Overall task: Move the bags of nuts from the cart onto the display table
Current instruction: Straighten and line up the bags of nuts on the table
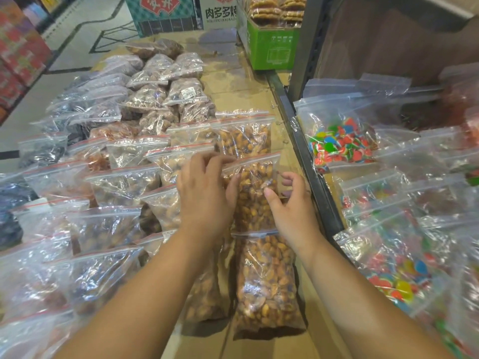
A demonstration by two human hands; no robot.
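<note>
Nut bag (255, 193) — laid on table (234, 81), mid-column, pinched between left hand (204, 193) and right hand (290, 206), fingers loosely curled. Seemingly being aligned — best overlapped evenly with neighbours.

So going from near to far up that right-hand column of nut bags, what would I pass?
Nearest nut bag → nut bag between both hands → farther nut bag → bare tabletop → green box.

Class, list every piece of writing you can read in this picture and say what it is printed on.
"肉多多": white carton at the far end, cut off by the frame; the small Latin line beneath is blurred.
Large red characters on the teal carton: cropped, not surely readable.
Green box: print too faint.
White sticker on a nut bag: too small.
</note>
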